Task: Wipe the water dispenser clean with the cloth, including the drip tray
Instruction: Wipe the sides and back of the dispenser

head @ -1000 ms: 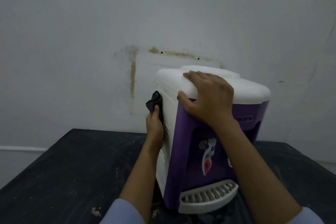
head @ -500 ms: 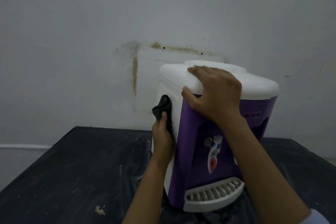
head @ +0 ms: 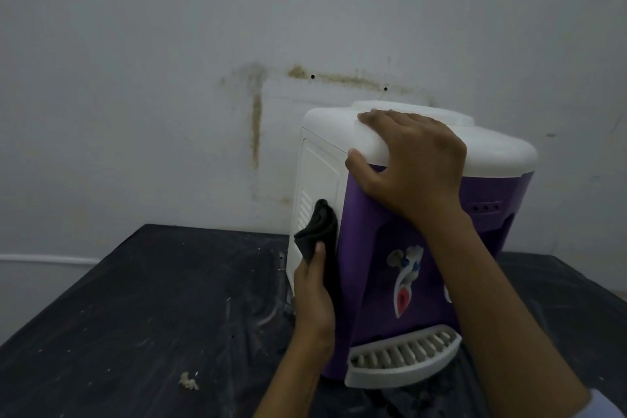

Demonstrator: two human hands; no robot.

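Water dispenser (head: 390,248) stands on the bench (head: 135,316). Left hand (head: 314,299), grip closed round the dark cloth (head: 317,234), presses it to the dispenser's white side panel. Right hand (head: 414,163), grip curled over the dispenser's top front edge, braces it. Risk: sideways wiping pressure could slide or tip the unit. Drip tray (head: 400,360) at its base judged not yet wiped.
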